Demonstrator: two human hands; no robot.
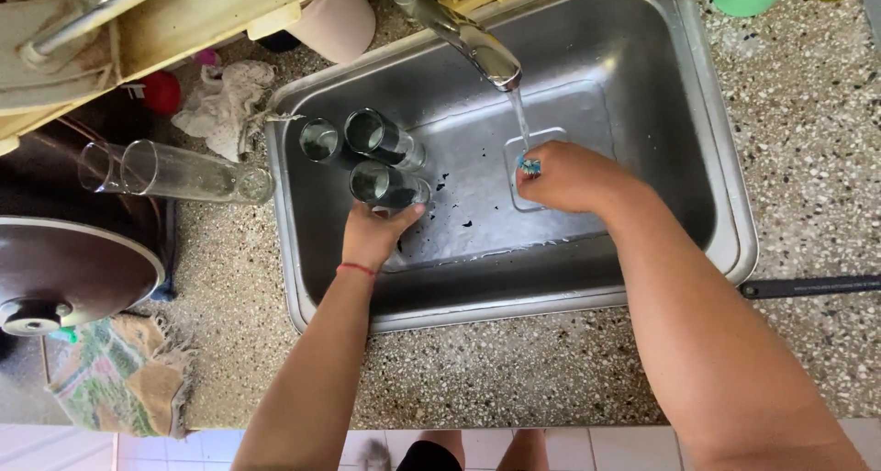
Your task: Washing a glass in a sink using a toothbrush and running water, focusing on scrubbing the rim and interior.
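Fingers of the left hand [372, 235] curl around the base of a glass [387, 185], gripping it inside the sink [661, 95]. That glass tilts, its mouth turned up toward the camera, near the sink's left side. Two more glasses [378, 138] stand just behind it, close together, against the left wall of the basin. A red string circles the left wrist.

Right hand [569, 177] is closed into a loose fist around a small blue thing [529, 165], of which only a bit shows at the knuckles; what it is cannot be told. It sits directly under the tap [477, 49], and the thin stream of water [520, 117] falls onto it, over the square drain recess in the sink floor. Dark specks lie scattered on the steel between the two hands.

On the speckled counter [789, 159] left of the sink, two clear glasses [174, 170] lie on their sides, near a crumpled rag [225, 104]. A dark round lid [69, 269] rests at the far left, and a black handle [808, 287] juts in from the right edge.
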